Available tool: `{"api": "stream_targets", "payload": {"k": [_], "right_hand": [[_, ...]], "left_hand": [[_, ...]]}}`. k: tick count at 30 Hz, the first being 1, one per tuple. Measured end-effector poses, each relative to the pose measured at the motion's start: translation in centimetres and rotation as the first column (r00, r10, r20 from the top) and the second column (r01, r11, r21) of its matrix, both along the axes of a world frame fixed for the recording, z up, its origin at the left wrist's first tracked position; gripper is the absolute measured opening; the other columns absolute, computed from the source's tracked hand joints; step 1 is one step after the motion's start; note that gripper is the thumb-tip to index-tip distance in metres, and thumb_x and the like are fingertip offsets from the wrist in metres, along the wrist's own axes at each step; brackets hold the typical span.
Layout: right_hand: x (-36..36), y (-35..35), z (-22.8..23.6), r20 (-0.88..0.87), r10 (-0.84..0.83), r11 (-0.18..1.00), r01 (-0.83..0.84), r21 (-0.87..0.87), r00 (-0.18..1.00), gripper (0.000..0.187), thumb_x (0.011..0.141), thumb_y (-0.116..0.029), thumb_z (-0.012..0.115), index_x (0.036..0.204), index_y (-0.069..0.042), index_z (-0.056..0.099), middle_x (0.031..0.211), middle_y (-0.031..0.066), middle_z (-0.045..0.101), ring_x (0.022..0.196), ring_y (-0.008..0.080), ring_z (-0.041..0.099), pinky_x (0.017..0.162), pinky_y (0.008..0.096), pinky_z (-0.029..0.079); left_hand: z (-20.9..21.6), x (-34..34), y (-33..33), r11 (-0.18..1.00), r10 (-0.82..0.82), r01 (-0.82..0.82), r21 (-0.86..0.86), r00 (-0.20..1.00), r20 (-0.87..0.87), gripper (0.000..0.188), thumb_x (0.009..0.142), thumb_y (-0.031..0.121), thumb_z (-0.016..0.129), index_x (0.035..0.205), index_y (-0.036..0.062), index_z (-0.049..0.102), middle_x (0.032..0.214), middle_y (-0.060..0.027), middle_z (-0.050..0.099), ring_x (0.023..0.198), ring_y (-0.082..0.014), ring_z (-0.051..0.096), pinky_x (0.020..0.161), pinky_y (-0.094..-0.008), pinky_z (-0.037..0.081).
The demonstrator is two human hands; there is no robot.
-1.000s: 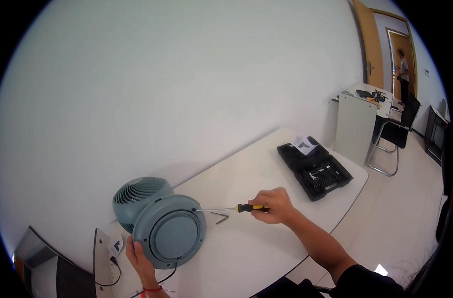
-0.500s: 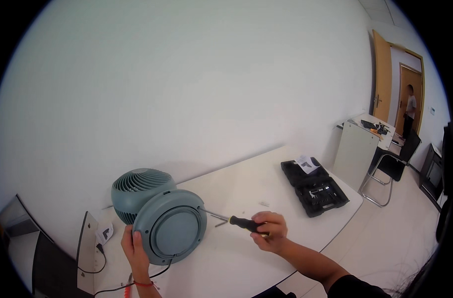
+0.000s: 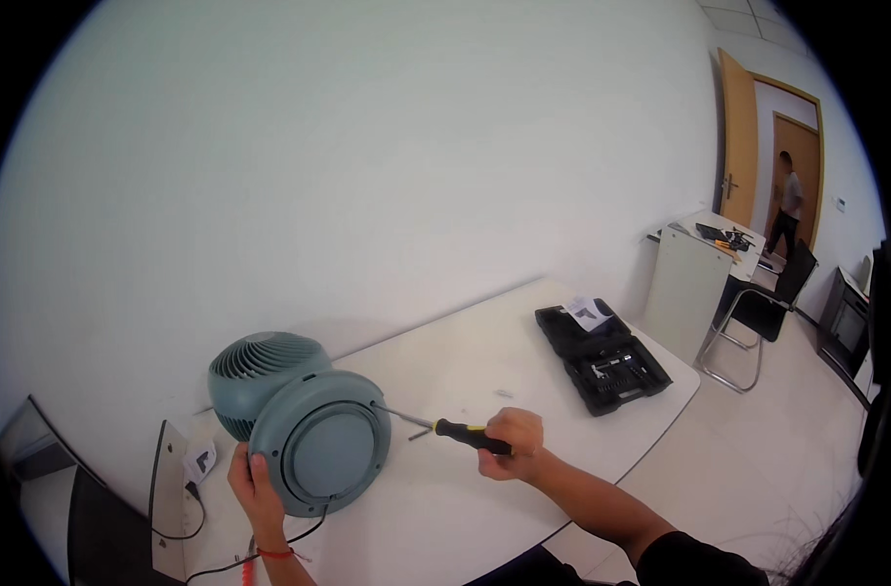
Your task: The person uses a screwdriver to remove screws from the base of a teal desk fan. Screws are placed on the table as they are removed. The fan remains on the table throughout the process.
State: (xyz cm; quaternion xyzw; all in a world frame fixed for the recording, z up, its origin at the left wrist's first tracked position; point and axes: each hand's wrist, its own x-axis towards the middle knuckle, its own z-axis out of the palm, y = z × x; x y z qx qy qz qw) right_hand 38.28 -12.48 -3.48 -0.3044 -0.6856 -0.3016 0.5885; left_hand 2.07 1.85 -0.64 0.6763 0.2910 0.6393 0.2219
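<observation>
A grey-green desk fan lies tipped on the white table, its round base turned toward me and its ribbed head behind. My left hand grips the lower left rim of that base, thumb on the underside. In my right hand is a screwdriver with a black and yellow handle. Its long shaft reaches left, and the tip meets a screw hole near the base's upper right edge. Whether a screw sits in that hole is too small to tell. A power cord leaves the base at its bottom.
An open black tool case with bits and a paper leaflet sits at the table's right. Small metal pieces lie near the screwdriver. Beyond stand a side desk with tools, a black chair, and a person by the doorway.
My view has shifted slightly, so most things appear further left. The right hand's fingers have closed more around the handle, and the tip stays at the hole. The person in the doorway has moved.
</observation>
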Motion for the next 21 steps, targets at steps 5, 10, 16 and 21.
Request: {"api": "stream_targets", "payload": {"k": [5,10,16,21], "right_hand": [[-0.7,0.9,0.6,-0.050,-0.001,0.994,0.007,0.107,0.999,0.057,0.066,-0.001,0.069,0.119,-0.011,0.053,0.079,0.0095,0.061,0.054,0.0222,0.056,0.048,0.0291,0.043],[-0.2,-0.1,0.3,0.019,-0.094,0.995,0.094,0.041,0.995,0.043,0.068,-0.006,0.081,0.105,-0.010,0.060,0.086,0.0106,0.061,0.056,0.0214,0.057,0.050,0.0304,0.045],[-0.1,-0.4,0.7,0.132,-0.068,0.995,0.058,0.080,0.989,0.034,0.071,-0.010,0.086,0.096,-0.010,0.063,0.093,0.0118,0.061,0.062,0.0226,0.059,0.053,0.0335,0.049],[-1.3,0.6,0.3,0.199,0.066,0.987,-0.093,0.132,0.978,0.037,0.072,-0.005,0.078,0.104,-0.010,0.059,0.114,0.0210,0.063,0.070,0.0286,0.066,0.064,0.0391,0.058]], "left_hand": [[0.1,0.3,0.0,1.000,-0.022,0.022,-0.002,0.999,0.049,0.037,0.106,0.033,0.054,0.097,-0.0029,0.058,0.080,-0.0004,0.053,0.074,-0.0078,0.043,0.065,-0.0248,0.037],[0.4,0.5,-0.5,0.999,-0.036,0.036,0.002,0.999,0.036,0.037,0.106,0.032,0.054,0.100,-0.0044,0.060,0.083,-0.0018,0.057,0.076,-0.0083,0.047,0.066,-0.0248,0.039],[0.4,0.0,-0.3,0.999,-0.029,0.029,0.021,0.999,-0.014,0.037,0.106,0.032,0.055,0.097,-0.0040,0.060,0.082,-0.0009,0.056,0.075,-0.0078,0.046,0.066,-0.0240,0.039],[-0.1,0.3,0.0,0.999,-0.048,0.048,-0.005,0.998,0.034,0.038,0.106,0.033,0.055,0.097,-0.0041,0.060,0.081,-0.0009,0.055,0.075,-0.0078,0.047,0.066,-0.0236,0.038]]}}
